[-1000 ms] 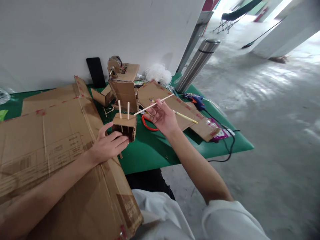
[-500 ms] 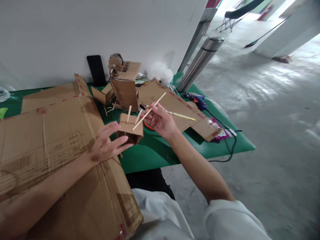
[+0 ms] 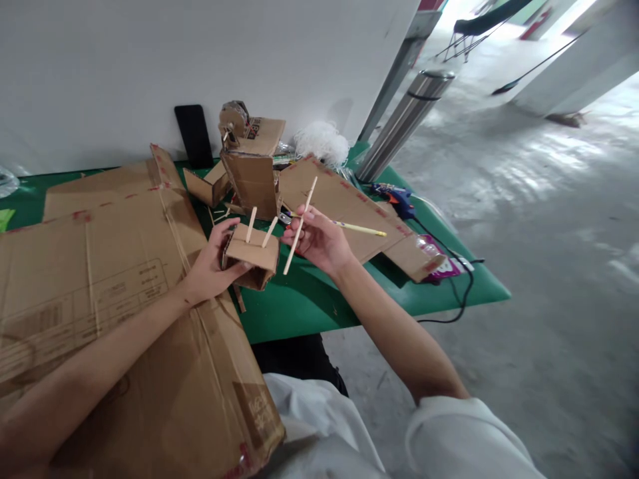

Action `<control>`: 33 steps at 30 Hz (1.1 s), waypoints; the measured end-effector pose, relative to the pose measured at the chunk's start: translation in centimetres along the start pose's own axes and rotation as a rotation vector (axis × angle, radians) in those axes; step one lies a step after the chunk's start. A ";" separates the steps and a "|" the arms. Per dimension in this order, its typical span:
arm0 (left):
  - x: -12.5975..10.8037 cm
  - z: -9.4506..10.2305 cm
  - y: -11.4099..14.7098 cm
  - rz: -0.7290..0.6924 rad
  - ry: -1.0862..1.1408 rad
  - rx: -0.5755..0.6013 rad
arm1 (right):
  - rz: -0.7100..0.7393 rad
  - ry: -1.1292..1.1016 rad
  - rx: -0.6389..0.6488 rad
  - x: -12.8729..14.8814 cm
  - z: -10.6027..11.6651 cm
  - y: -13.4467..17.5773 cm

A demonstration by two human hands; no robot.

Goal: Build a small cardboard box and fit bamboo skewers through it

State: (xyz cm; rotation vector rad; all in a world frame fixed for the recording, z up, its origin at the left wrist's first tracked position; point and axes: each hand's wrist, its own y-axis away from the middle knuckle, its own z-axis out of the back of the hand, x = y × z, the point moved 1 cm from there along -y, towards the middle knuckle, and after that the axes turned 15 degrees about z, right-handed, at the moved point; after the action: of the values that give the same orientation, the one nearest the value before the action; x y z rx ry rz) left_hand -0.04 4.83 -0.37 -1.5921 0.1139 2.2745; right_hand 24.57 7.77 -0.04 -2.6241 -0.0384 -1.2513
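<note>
My left hand (image 3: 212,269) grips a small cardboard box (image 3: 253,249) by its left side, thumb at the front and fingers behind. Two wooden sticks, a left one (image 3: 251,225) and a right one (image 3: 270,232), stand up out of the box's top. The side of the box facing me is open. Between the thumb and fingers of my right hand (image 3: 319,238) is a longer thin wooden stick (image 3: 294,245), tilted and just right of the box, apart from it. A yellow pencil (image 3: 362,229) lies on cardboard behind my right hand.
Large flattened cardboard (image 3: 124,286) covers the left of the green table (image 3: 299,313). Behind the box stands a cardboard model (image 3: 252,179), with a black phone (image 3: 194,136) against the wall. A glue gun (image 3: 394,197) and its cable lie right, near white string (image 3: 322,143).
My left hand has closed around the box, which has shifted slightly left. The stick in my right hand has swung more upright and away from the box's top.
</note>
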 end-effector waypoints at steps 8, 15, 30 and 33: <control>1.6 0.7 -0.9 -0.034 0.055 -0.119 | 0.142 0.043 -0.033 1.1 0.8 -0.6; 1.1 0.9 -0.1 -0.165 -0.126 -0.246 | 0.238 0.227 0.043 0.1 -0.2 -0.1; 1.1 -0.3 0.1 -0.449 -0.137 -0.287 | 0.123 1.094 0.286 3.3 -2.7 9.9; 0.7 -0.4 0.2 -0.427 -0.107 -0.259 | 0.172 1.083 0.297 2.6 -2.9 10.1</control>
State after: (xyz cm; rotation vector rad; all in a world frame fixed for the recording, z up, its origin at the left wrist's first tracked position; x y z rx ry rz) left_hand -0.01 4.73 -1.20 -1.4363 -0.5175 2.0863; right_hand 25.22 -2.91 1.70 -1.4073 0.1670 -2.1837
